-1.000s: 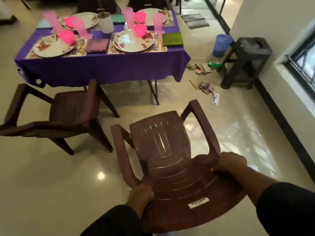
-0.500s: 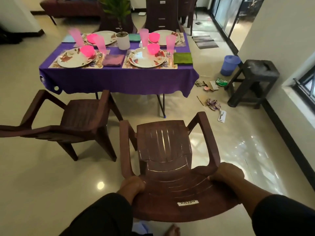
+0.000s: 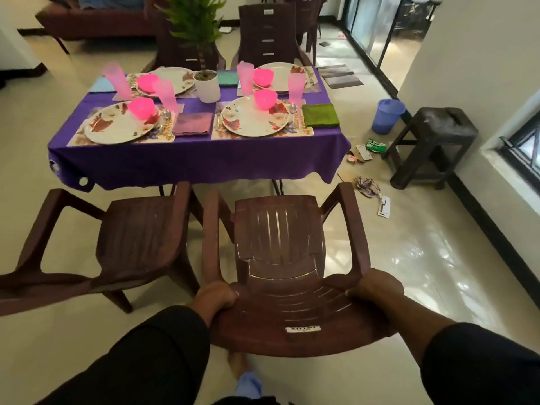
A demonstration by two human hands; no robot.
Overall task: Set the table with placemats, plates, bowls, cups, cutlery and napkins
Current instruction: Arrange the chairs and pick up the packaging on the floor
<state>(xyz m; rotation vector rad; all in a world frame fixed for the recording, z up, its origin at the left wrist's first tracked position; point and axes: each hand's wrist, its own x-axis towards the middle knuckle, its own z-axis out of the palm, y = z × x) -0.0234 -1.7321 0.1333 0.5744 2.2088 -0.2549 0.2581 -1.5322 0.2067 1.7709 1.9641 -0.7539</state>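
A brown plastic armchair [image 3: 280,238] stands in front of me, facing the table. My left hand [image 3: 217,296] grips the left side of its backrest and my right hand [image 3: 372,289] grips the right side. Beyond it the table under a purple cloth [image 3: 198,162] carries several settings: floral plates [image 3: 251,119] on placemats [image 3: 305,131], pink bowls [image 3: 265,98], pink cups [image 3: 295,88], spoons [image 3: 293,111], and folded napkins, one green [image 3: 320,114] and one purple [image 3: 193,123].
A second brown armchair [image 3: 137,244] stands just left of mine. A potted plant [image 3: 207,86] sits mid-table. Two more chairs [image 3: 267,33] stand at the far side. A dark stool [image 3: 432,144], a blue bucket [image 3: 387,115] and scattered litter [image 3: 366,185] lie on the floor to the right.
The chair in my hands has come closer to the table, now level with the left chair. My view has tilted up, showing more of the table and room.
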